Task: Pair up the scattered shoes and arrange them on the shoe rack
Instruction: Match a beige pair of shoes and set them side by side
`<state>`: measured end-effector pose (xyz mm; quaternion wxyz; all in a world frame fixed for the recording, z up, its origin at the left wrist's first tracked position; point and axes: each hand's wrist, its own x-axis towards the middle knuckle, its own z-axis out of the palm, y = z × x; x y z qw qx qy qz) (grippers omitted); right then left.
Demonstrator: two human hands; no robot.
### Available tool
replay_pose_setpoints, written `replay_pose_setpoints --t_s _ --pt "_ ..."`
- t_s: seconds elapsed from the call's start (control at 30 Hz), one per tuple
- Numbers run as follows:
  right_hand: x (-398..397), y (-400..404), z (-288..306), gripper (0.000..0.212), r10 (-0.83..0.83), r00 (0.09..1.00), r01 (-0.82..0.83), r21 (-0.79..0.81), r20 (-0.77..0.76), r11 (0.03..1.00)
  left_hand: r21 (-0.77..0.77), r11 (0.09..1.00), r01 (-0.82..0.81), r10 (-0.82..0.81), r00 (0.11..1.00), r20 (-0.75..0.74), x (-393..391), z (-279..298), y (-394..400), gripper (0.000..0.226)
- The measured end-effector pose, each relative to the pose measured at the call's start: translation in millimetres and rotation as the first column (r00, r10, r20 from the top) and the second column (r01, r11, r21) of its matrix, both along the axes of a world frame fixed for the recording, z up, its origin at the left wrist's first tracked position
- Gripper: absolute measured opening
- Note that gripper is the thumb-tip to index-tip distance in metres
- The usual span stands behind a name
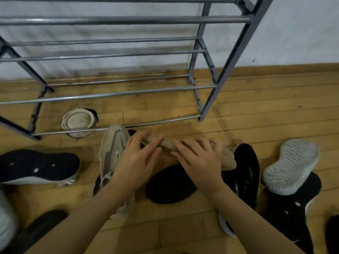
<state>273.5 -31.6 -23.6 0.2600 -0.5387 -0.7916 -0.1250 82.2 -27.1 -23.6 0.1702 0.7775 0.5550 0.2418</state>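
A beige fuzzy shoe (227, 158) lies across the floor in front of the metal shoe rack (117, 93). My left hand (136, 160) rests on its left end with the fingers over it. My right hand (198, 158) grips its middle. A grey-beige sneaker (111, 153) lies on its side under my left hand. A black shoe with green marks (245, 167) and a black sole (170, 187) lie under my right hand. The rack's bars hold no shoes.
A dark sneaker (38, 166) lies at the left. At the right a white sole (291, 165) rests on a black sneaker (293, 208). A round white floor fitting (78, 121) sits under the rack's lowest bar. Another dark shoe (36, 228) lies at the bottom left.
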Motion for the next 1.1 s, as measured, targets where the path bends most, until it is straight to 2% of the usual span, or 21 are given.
replay_pose_setpoints --t_s 0.07,0.13,0.2,0.27,0.37,0.47,0.57,0.63,0.7,0.77,0.8,0.87,0.9,1.0,1.1 --pt "-15.2 -12.4 -9.2 0.019 0.019 1.000 -0.017 -0.144 0.010 0.989 -0.127 0.988 -0.086 0.069 0.989 -0.132 -7.7 -7.0 -12.1 0.045" --pt "-21.4 -23.3 -16.5 0.023 0.021 0.999 -0.032 -0.326 -0.038 0.945 -0.190 0.972 -0.139 0.086 0.961 -0.263 -9.3 -12.6 -20.1 0.049" --pt "-15.1 -25.4 -15.3 0.032 0.043 0.993 -0.088 -0.464 -0.107 0.881 -0.184 0.973 -0.141 0.085 0.955 -0.283 -9.8 -15.0 -24.9 0.050" --pt "-2.9 -20.1 -9.5 0.035 0.107 0.969 -0.217 -0.556 -0.224 0.802 -0.162 0.978 -0.129 0.086 0.965 -0.250 -10.4 -15.8 -28.8 0.049" --pt "7.9 -11.7 -10.9 0.031 0.111 0.934 -0.304 -0.590 -0.340 0.748 -0.169 0.982 -0.090 0.055 0.978 -0.202 -9.8 -18.2 -31.7 0.050" --pt "2.0 -13.9 -19.5 0.038 0.033 0.946 -0.238 -0.623 -0.323 0.745 -0.203 0.979 -0.022 -0.004 0.991 -0.131 -11.4 -22.2 -29.6 0.053" --pt "-9.1 -28.5 -20.0 0.043 -0.015 0.956 -0.171 -0.601 -0.293 0.781 -0.160 0.983 0.090 -0.094 0.996 -0.012 -10.0 -25.4 -25.3 0.054" --pt "-8.9 -37.8 -19.4 0.041 -0.071 0.951 -0.114 -0.557 -0.301 0.823 -0.130 0.976 0.174 -0.167 0.984 0.061 -7.8 -25.8 -17.3 0.054" --pt "-2.5 -37.0 -18.0 0.044 -0.140 0.930 -0.087 -0.571 -0.341 0.817 -0.153 0.965 0.214 -0.196 0.973 0.124 -7.0 -27.2 -4.8 0.054" --pt "6.4 -27.6 -19.3 0.048 -0.207 0.913 -0.078 -0.648 -0.352 0.757 -0.212 0.960 0.184 -0.158 0.978 0.133 -7.0 -28.7 2.3 0.054" --pt "10.5 -21.1 -21.4 0.049 -0.241 0.919 -0.055 -0.707 -0.311 0.705 -0.274 0.950 0.149 -0.122 0.986 0.112 -7.3 -30.3 1.9 0.056" --pt "16.3 -10.2 -32.2 0.051 -0.261 0.948 0.005 -0.809 -0.184 0.588 -0.400 0.913 0.074 -0.075 0.997 0.012 -6.3 -35.6 -3.0 0.064" --pt "15.5 -7.9 -37.8 0.051 -0.229 0.961 0.005 -0.824 -0.152 0.567 -0.417 0.908 0.052 -0.079 0.996 -0.049 -4.7 -37.1 -5.6 0.067" --pt "2.4 -12.3 -47.7 0.046 -0.130 0.963 -0.098 -0.754 -0.237 0.650 -0.302 0.953 0.014 -0.058 0.989 -0.138 2.3 -38.2 -5.3 0.067" --pt "-1.2 -21.7 -56.1 0.043 -0.168 0.915 -0.096 -0.604 -0.366 0.791 -0.216 0.976 0.007 -0.039 0.989 -0.145 7.4 -32.4 -1.5 0.063"
